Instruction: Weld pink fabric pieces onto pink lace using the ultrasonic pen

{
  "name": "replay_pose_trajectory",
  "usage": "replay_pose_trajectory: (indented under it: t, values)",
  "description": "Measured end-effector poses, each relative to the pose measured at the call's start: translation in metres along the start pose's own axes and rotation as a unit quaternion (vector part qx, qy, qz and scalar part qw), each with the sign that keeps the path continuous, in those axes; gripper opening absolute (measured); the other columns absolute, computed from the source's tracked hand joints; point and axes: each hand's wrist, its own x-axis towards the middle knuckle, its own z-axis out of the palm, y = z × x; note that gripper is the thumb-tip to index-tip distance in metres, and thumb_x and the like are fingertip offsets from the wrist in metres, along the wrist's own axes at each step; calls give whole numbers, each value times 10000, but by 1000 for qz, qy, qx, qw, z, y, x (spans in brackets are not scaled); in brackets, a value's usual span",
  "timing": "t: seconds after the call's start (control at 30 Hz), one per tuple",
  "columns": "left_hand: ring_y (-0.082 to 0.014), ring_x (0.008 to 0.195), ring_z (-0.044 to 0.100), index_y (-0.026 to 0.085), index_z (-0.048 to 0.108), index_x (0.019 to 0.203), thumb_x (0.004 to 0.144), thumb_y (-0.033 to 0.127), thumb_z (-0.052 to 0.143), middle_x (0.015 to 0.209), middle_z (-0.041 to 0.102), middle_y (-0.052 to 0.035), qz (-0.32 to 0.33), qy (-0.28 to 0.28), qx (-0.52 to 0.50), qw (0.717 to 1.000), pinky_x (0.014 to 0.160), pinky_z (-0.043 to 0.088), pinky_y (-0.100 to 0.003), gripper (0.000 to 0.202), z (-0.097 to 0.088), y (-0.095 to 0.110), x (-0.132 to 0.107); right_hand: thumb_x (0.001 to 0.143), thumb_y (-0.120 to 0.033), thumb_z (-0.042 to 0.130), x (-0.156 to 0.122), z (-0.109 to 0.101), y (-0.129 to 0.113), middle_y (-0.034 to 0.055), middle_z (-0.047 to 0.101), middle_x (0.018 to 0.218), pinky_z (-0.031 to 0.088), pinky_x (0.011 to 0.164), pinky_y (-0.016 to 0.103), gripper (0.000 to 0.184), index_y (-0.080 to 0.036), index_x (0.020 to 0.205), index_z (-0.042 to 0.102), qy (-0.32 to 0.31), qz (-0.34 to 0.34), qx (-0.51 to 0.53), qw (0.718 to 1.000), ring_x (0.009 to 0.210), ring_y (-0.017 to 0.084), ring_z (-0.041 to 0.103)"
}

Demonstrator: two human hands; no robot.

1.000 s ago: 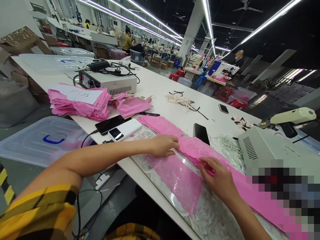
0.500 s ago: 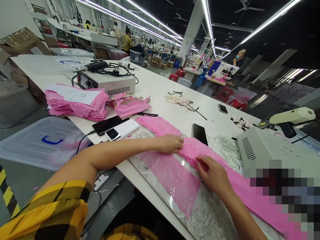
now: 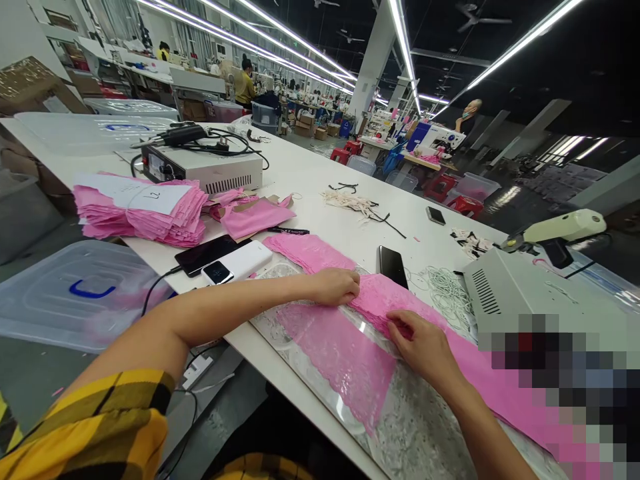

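Observation:
Both hands are at a stack of pink lace fabric pieces point(image 3: 400, 297) lying on the table. My left hand point(image 3: 336, 287) is closed, its curled fingers pinching the stack's left edge. At the near edge, my right hand point(image 3: 423, 343) has thumb and fingertips pinched on the lace layers. A single sheer pink lace piece point(image 3: 345, 360) lies flat in front of them on a clear-covered, grey marbled board point(image 3: 425, 420). Behind my left hand sits another pink stack point(image 3: 313, 252). Smooth pink cloth point(image 3: 500, 383) stretches off to the right, under my right forearm.
A black phone point(image 3: 393, 265) and white elastic cords point(image 3: 447, 293) lie beyond the stack. On the left are a white power bank point(image 3: 245, 259), a dark phone point(image 3: 210, 253), a tied pink bundle point(image 3: 140, 213) and a grey control box point(image 3: 220, 172). Another grey box point(image 3: 545, 287) stands right.
The whole view has shifted slightly, so things appear a little further left. Both hands keep nearly the same places on the lace stack.

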Motion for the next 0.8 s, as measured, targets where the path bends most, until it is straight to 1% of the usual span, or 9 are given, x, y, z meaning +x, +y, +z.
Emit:
replay_pose_trajectory:
  t: [0.23,0.53,0.8]
  values:
    - [-177,959,650,149,649,1062,981,303,596,1100,658,-70,-1,-6,-12,1000,856,564,-376,182,-5,1,-3,837,-357,490,4,-4,-6,31,740,889,509,662,310,231,-248,864,691,-13,11,-17,1000,768,194,687]
    - [-188,988,646,157,635,1126,987,312,586,1146,646,-80,-15,-20,-5,1000,869,562,-388,214,-2,2,0,846,-382,476,4,-6,-9,19,747,889,513,635,308,246,-259,870,688,-27,17,-19,999,778,201,703]
    - [-188,986,646,153,638,1115,983,311,593,1138,648,-78,-7,-24,-11,1000,867,562,-388,211,-3,0,-2,843,-371,486,3,-5,-5,22,751,886,523,650,317,245,-261,887,700,-17,18,-14,1000,774,203,707]
